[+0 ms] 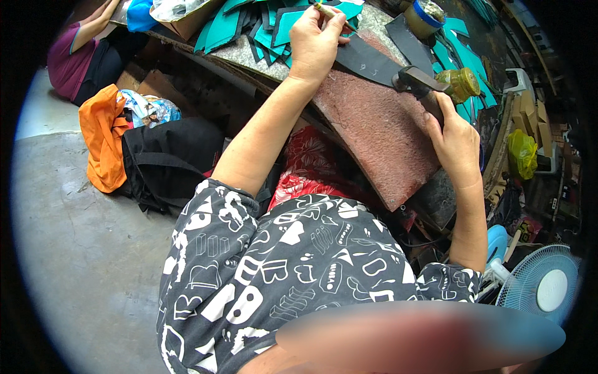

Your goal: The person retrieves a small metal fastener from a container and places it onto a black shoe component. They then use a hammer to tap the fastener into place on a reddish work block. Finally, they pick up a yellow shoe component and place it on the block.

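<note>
My left hand point(314, 43) is closed around a thin brush-like stick point(330, 14) and rests on a black leather strip point(369, 59). The strip lies across a reddish-brown stone slab point(374, 131) tilted over my lap. My right hand point(456, 140) grips the dark handle of a hammer point(418, 81), its head touching the strip's right end. A small amber glass jar point(461, 82) stands just beyond the hammer.
Teal and black leather pieces point(249, 28) are piled on the bench point(249, 57) behind the slab, beside a round tin point(423, 19). Another person point(84, 53) sits far left. An orange cloth point(103, 140) and black bag point(165, 162) lie on the floor. A fan point(542, 283) stands lower right.
</note>
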`<state>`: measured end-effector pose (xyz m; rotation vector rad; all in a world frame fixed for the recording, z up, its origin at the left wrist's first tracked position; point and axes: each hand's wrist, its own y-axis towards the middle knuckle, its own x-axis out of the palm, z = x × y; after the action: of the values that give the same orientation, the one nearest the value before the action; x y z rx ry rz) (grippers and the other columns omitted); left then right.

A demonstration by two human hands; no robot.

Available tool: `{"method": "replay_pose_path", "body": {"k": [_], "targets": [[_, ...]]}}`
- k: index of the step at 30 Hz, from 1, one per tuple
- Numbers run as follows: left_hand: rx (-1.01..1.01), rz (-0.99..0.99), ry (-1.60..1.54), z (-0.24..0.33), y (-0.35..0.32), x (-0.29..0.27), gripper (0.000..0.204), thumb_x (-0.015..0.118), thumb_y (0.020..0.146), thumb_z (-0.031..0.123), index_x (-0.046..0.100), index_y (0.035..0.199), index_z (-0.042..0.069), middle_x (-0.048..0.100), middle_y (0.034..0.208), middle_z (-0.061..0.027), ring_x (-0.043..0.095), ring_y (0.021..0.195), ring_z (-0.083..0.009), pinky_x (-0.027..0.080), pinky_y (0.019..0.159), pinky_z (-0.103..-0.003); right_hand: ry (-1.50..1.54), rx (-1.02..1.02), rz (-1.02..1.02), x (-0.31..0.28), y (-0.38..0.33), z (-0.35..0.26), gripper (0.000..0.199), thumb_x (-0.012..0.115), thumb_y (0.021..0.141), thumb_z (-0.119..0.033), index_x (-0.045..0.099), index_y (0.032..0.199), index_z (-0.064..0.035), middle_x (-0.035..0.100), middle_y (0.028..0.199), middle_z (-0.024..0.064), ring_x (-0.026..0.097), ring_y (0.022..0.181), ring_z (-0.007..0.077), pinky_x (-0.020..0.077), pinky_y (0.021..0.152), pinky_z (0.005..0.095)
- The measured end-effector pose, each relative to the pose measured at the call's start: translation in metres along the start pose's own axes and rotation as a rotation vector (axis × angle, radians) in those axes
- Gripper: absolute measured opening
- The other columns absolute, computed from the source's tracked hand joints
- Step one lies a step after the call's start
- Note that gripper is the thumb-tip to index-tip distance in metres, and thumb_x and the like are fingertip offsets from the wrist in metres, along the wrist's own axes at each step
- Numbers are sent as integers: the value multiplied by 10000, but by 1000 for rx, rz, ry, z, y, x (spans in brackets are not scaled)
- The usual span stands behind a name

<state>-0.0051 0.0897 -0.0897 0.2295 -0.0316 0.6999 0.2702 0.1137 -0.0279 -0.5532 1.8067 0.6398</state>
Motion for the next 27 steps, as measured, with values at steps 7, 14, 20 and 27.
{"method": "replay_pose_path", "body": {"k": [7, 14, 20, 27], "targets": [[16, 86, -161, 11, -6, 2, 57, 592, 968, 92, 567, 967, 41, 619, 823, -34, 616, 669, -98, 541, 622, -223, -7, 5, -12, 0, 0, 1, 405, 638, 885, -251, 556, 1267, -146, 691, 920, 187, 683, 831, 367, 546, 719, 444], [117, 106, -178, 17, -10, 3, 50, 587, 966, 64, 556, 965, 24, 617, 809, -35, 609, 681, -95, 541, 629, -233, -14, -25, 4, 2, 1, 3, 411, 632, 888, -249, 547, 1277, -144, 691, 926, 186, 682, 826, 369, 546, 710, 447], [140, 90, -118, 13, -12, 6, 74, 598, 962, 68, 595, 997, 3, 634, 833, -32, 615, 706, -91, 537, 642, -232, -15, -8, -8, 2, 0, 2, 413, 638, 882, -246, 547, 1272, -145, 690, 926, 183, 682, 813, 367, 545, 702, 448], [118, -28, 43, 6, -8, 7, 92, 626, 934, 95, 642, 899, 11, 646, 770, -11, 616, 680, -77, 518, 604, -223, -21, -24, 9, 1, 0, 0, 409, 638, 881, -247, 547, 1267, -145, 691, 934, 176, 681, 818, 366, 546, 705, 444]]}}
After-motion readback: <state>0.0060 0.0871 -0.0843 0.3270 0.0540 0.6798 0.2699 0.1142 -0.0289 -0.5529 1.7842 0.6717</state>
